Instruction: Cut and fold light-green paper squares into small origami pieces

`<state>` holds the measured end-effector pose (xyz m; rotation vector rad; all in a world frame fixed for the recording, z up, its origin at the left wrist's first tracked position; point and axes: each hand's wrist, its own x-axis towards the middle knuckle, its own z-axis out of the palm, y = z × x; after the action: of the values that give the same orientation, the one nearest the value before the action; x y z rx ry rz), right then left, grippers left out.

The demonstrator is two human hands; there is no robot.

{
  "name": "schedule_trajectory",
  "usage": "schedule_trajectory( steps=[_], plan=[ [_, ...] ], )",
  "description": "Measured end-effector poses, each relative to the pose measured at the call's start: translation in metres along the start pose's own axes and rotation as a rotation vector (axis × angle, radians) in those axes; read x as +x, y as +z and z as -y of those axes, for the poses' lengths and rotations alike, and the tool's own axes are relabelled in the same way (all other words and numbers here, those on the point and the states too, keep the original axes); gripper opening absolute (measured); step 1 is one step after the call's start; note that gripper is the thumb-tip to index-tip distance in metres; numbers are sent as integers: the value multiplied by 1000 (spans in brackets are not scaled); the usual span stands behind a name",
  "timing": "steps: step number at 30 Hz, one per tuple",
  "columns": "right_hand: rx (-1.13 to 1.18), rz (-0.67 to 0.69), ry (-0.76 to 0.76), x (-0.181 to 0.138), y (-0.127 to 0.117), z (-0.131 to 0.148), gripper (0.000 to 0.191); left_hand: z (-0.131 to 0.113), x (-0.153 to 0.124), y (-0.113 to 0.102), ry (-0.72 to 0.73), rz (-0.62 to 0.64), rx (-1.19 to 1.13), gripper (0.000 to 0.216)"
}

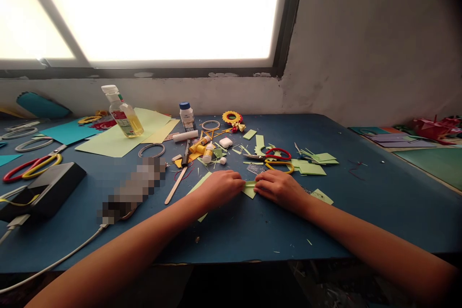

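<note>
The green paper (250, 190) is between left hand (224, 186) and right hand (280, 189), pinched in the fingers of both, low over the tabletop (375, 207); an uneven tug could crease it crookedly. A careless right-hand nudge could shove the scissors (266, 157), just beyond, into the scraps (312, 169).

a craft workspace — scissors (266, 157), green paper pieces (249, 190) and coloured sheets (68, 132) on a table (238, 240)
</note>
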<state>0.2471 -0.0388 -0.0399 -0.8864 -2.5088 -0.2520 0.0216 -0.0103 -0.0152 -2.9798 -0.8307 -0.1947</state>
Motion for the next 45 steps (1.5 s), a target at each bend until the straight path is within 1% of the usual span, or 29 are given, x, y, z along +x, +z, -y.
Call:
schedule_trajectory(
  steps=[4, 8, 11, 17, 21, 24, 26, 28, 31, 32, 34, 35, 37, 38, 41, 42, 43, 45],
  plan=[
    [15, -32, 46, 2, 1, 0, 17, -3, 0, -1, 11, 4, 95, 23],
    [-65, -60, 0, 3, 0, 4, 20, -9, 2, -3, 23, 14, 166, 23],
    [-100, -50, -35, 3, -1, 6, 19, -14, 2, -6, 27, 47, 131, 19],
    [-103, 6, -56, 2, -3, 4, 22, -19, 0, -10, -26, 78, 36, 17],
    [-59, 52, -76, 1, -4, 1, 23, -20, 0, -14, -37, 98, -11, 19],
    [-4, 87, -64, 0, -6, 1, 24, -19, -1, -15, -36, 98, -46, 21],
    [73, 107, -11, 1, -8, 3, 22, -17, -1, -13, -69, 77, -104, 21],
    [158, 124, 92, 4, -9, 4, 20, -14, 0, -10, -136, 42, -186, 21],
    [233, 135, 235, 9, -7, 5, 23, -11, 1, -4, -225, 3, -266, 21],
    [252, 129, 260, 11, -6, 5, 22, -10, 1, -3, -239, 0, -278, 21],
    [295, 103, 286, 12, -3, 3, 14, -9, 1, -2, -251, -7, -306, 20],
    [320, 91, 290, 12, -2, 1, 13, -9, 1, -1, -259, -12, -328, 19],
    [365, 86, 289, 11, -1, -1, 20, -9, 1, -2, -295, -24, -386, 17],
    [381, 93, 285, 11, -1, -2, 20, -9, 1, -2, -318, -25, -424, 16],
    [422, 88, 245, 10, -4, -5, 8, -10, 2, -4, -363, -21, -557, 12],
    [425, 55, 216, 10, -6, -6, 7, -10, 2, -5, -354, -50, -586, 10],
    [412, 6, 177, 10, -8, -7, 8, -10, 2, -6, -328, -105, -593, 8],
    [315, -109, 69, 9, -13, -8, 12, -9, 0, -9, -220, -251, -526, 9]
  ],
)
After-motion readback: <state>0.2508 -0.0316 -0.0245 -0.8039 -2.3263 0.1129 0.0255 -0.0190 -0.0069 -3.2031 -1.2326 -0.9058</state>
